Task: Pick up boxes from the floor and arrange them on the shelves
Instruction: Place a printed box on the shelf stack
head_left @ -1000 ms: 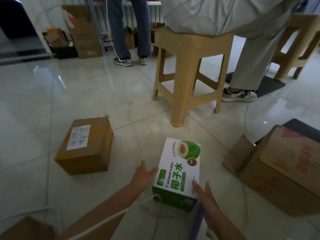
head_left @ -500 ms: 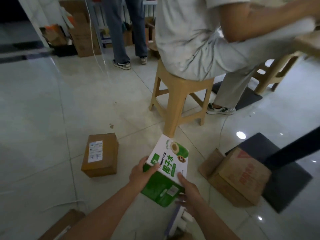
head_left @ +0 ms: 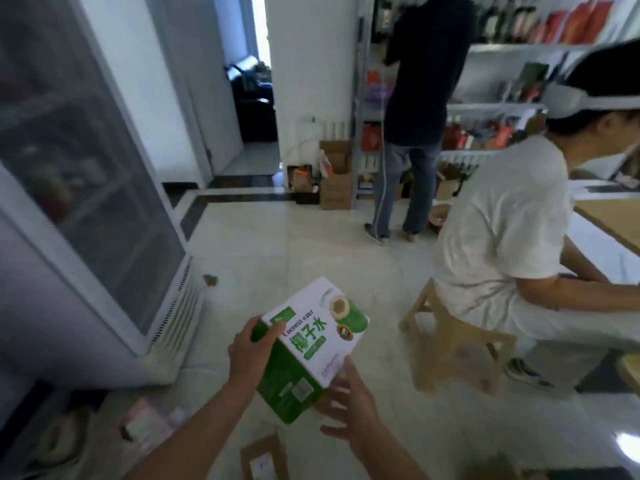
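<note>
A white and green coconut water box (head_left: 311,344) is up in the air in front of me, tilted, held between both hands. My left hand (head_left: 251,351) grips its left edge with the thumb on the top face. My right hand (head_left: 348,407) supports its lower right corner, fingers spread under it. Shelves (head_left: 498,109) with red and dark packages stand far ahead on the right. A brown cardboard box (head_left: 265,459) with a white label lies on the floor below my hands.
A glass-door fridge (head_left: 90,188) stands close on the left. A person in white sits on a tan stool (head_left: 450,344) to the right at a table (head_left: 609,216). Another person (head_left: 415,109) stands at the shelves. Cardboard boxes (head_left: 334,181) sit by the pillar.
The box has been lifted off the floor and carried up. My view has swung up and left, from the floor to the fridge, the shelves and the doorway.
</note>
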